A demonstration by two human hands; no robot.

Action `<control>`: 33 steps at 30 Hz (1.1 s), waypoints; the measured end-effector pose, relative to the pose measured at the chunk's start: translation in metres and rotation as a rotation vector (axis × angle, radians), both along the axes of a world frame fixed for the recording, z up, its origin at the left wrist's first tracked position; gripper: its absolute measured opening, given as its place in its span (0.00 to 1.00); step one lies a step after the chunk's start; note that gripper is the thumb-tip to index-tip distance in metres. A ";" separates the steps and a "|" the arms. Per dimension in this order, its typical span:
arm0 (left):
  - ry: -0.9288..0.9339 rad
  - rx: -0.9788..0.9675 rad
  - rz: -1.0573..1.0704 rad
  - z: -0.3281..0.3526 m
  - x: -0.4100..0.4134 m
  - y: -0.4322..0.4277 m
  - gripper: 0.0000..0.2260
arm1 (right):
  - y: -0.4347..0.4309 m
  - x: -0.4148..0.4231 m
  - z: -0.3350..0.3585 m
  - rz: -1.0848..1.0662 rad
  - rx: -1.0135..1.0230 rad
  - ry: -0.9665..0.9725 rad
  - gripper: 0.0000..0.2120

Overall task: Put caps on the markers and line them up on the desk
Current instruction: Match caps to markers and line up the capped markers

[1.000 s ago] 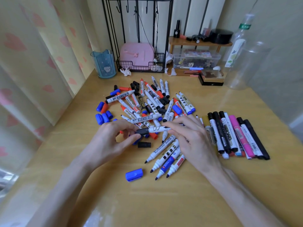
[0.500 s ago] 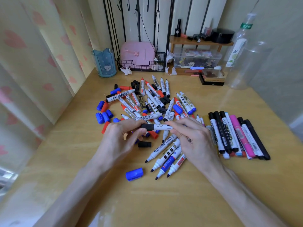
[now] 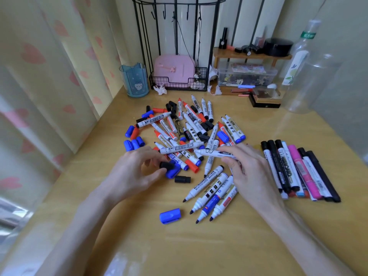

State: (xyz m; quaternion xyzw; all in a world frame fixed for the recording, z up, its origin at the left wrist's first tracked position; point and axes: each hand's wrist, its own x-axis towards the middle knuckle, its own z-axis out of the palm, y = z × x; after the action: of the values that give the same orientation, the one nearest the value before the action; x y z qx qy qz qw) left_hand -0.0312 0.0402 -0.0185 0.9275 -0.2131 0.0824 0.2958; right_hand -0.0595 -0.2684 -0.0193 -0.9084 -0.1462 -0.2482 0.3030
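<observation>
Closest on the yellow worktop lies one blue cap, on its side. Just to its right, four open markers lie side by side with their tips pointing this way. A little further back sits a loose black cap.

The left hand pinches a small black cap between the thumb and a finger, right above a blue cap in the pile. The right hand has its fingers curled round a white marker. The marker lies flat in the air with its bare end pointing left, toward the other hand. The small black cap and the white marker do not touch.

To the right of the right hand is a row of capped markers, lined up close together on the worktop. Most have black caps and one is pink.

Behind the hands is the big pile of open markers and loose caps in red, blue and black, all mixed up. A few blue caps sit at its left edge.

At the back stand a blue cup, a pink box in a wire basket, a wooden shelf with a clear box under it, and a clear bottle.
</observation>
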 end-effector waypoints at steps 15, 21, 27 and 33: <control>0.082 0.262 0.283 0.000 0.001 0.018 0.13 | 0.010 -0.002 -0.007 0.037 -0.032 0.035 0.12; 0.112 0.247 0.187 0.002 -0.001 0.011 0.15 | 0.009 -0.001 -0.008 0.018 -0.037 0.058 0.11; 0.045 0.143 0.211 0.003 -0.001 0.015 0.22 | 0.006 0.001 -0.007 -0.070 -0.028 0.046 0.12; -0.093 -0.057 0.242 0.018 0.003 -0.009 0.08 | 0.000 0.004 -0.005 -0.212 -0.008 0.010 0.11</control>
State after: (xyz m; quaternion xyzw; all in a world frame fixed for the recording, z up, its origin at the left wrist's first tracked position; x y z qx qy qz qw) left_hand -0.0282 0.0309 -0.0007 0.9329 -0.1105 0.1666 0.2997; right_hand -0.0551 -0.2688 -0.0243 -0.9212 -0.0490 -0.2737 0.2720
